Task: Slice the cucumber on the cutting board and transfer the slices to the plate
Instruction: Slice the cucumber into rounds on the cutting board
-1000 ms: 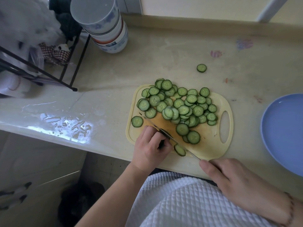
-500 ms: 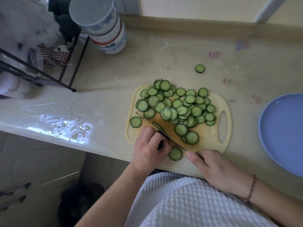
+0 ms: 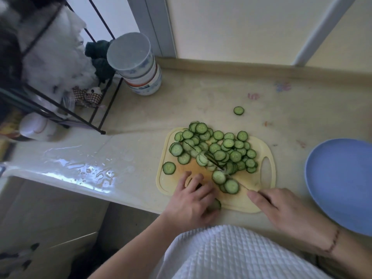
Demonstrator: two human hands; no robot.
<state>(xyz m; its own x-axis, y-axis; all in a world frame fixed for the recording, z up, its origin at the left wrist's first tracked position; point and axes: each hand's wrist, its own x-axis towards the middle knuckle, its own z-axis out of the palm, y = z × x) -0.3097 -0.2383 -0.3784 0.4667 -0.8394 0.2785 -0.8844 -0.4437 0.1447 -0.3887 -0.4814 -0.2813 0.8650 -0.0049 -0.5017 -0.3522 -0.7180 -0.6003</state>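
At the far left we saw the black rack [image 3: 60, 109] and stacked bowls [image 3: 138, 71], with wet bare counter [image 3: 84, 168] near them. Our left hand [image 3: 193, 200] curled over the cucumber stub [image 3: 215, 205] at the cutting board's [image 3: 267, 152] near edge. Slices [image 3: 219, 152] were heaped on the board. Our right hand [image 3: 281, 210] gripped the knife [image 3: 219, 168], now pushed farther into the pile than half a second before. The blue plate [image 3: 342, 182] sat right, holding nothing.

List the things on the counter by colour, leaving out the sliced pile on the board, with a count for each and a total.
Blue: 1, the plate
Yellow: 1, the cutting board
Green: 1, the stray cucumber slice beyond the board
White, patterned: 1, the stack of bowls
Total: 4
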